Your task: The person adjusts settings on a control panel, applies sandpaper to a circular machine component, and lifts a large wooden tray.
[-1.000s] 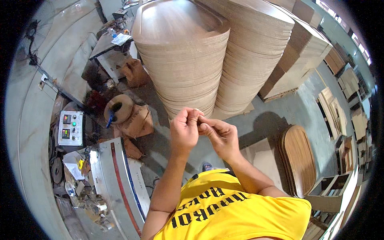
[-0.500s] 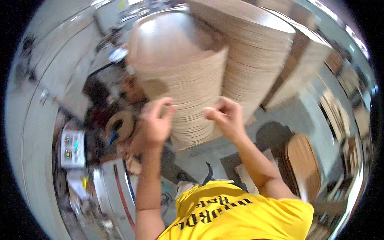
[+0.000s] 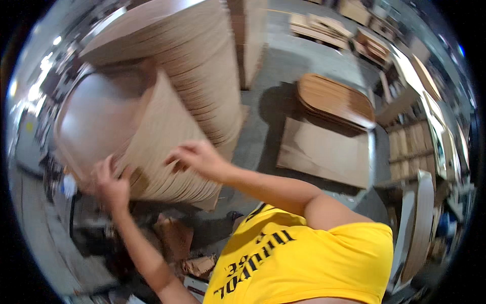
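A tall stack of thin wooden panels (image 3: 162,147) with rounded corners stands ahead of me on the left. Its top panel (image 3: 101,109) is brown, smooth and shiny, with a raised rim. At the near left edge of this stack is my left hand (image 3: 112,186), thumb and fingers apart; whether it touches the rim is unclear. My right hand (image 3: 200,161) hovers in front of the stack's layered side, its fingers loosely bent and apart, nothing in them. Directly behind rises a taller stack of similar panels (image 3: 195,66).
On the floor to the right lie brown oval-cornered panels (image 3: 336,99) beside a flat pale board (image 3: 326,152). Racks with wooden parts (image 3: 410,147) line the far right. Torn cardboard (image 3: 174,238) lies below the near stack. A wooden block (image 3: 248,40) stands behind the taller stack.
My view has turned right, so the stacks now appear farther left. My left hand has come to the near stack's left edge. My right hand's fingers have loosened from a pinch.
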`<state>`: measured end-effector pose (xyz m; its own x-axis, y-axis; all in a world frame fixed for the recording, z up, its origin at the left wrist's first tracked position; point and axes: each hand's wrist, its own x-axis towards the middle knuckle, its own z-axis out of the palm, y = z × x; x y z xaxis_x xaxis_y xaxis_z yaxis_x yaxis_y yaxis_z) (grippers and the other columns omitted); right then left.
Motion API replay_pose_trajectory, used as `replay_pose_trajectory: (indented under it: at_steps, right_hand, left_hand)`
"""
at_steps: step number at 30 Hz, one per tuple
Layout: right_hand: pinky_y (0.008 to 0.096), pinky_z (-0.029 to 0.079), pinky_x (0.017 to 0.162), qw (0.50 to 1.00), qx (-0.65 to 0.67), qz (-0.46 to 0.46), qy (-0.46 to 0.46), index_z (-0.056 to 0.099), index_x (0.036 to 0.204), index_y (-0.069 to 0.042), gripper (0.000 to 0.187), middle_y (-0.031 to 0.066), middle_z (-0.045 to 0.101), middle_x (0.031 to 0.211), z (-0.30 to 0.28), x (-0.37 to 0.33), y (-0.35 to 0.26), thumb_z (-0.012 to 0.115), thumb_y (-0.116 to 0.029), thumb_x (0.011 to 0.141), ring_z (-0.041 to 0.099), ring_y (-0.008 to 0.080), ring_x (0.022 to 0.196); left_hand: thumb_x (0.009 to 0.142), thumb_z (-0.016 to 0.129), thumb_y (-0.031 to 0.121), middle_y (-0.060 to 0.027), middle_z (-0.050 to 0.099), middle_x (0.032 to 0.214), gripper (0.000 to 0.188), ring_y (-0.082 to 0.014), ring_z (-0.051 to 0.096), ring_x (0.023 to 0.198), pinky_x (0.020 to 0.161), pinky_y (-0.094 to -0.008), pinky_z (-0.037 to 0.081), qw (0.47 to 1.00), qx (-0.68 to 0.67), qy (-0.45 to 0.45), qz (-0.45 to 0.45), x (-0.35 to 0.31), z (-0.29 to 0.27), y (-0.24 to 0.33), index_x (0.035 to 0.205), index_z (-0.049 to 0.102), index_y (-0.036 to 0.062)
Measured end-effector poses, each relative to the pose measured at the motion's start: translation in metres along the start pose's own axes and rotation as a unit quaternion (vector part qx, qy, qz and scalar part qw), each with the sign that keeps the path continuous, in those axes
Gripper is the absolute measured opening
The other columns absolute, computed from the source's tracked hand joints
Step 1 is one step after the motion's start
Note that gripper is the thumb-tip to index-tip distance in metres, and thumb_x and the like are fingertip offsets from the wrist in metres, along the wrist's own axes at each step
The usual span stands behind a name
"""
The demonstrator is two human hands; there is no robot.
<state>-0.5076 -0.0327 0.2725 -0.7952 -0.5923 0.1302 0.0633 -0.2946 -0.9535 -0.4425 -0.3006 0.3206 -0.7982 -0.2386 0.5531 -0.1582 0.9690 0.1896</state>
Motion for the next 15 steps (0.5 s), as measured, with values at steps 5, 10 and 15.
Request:
replay_pose_trajectory:
  at_steps: [5,10,15]
  right_hand:
    - [0.0303,0.053,0.085,0.984,0.031,0.055,0.165,0.07,0.103,-0.003,0.026,0.0097,0.074,0.103,-0.013,-0.02,-0.007,0.057,-0.025,0.099,0.067,0.0152,0.086]
    - [0.0378,0.049,0.093,0.971,0.122,0.037,0.202,0.053,0.132,0.002,0.048,0.0133,0.062,0.125,-0.003,-0.012,0.0,0.058,-0.03,0.096,0.06,0.0231,0.115]
    - [0.0437,0.049,0.092,0.961,0.219,0.078,0.148,0.051,0.128,0.002,0.061,0.0138,0.059,0.114,-0.009,-0.036,-0.006,0.066,-0.045,0.092,0.059,0.0259,0.11]
  left_hand:
    - [0.071,0.084,0.028,-0.0074,0.063,0.101,0.045,-0.0282,0.059,0.101,0.09,-0.0448,0.045,0.996,-0.008,0.047,0.077,-0.01,-0.007,0.037,0.11,0.068,0.0142]
    - [0.064,0.087,0.03,-0.0037,0.059,0.1,0.05,-0.0261,0.057,0.103,0.096,-0.0437,0.041,0.995,-0.029,0.066,0.072,-0.043,-0.023,0.062,0.107,0.068,0.0134]
    - [0.061,0.088,0.027,-0.0035,0.058,0.099,0.054,-0.0249,0.056,0.102,0.097,-0.0428,0.041,0.997,-0.035,0.055,0.049,-0.1,-0.035,0.123,0.109,0.067,0.0124]
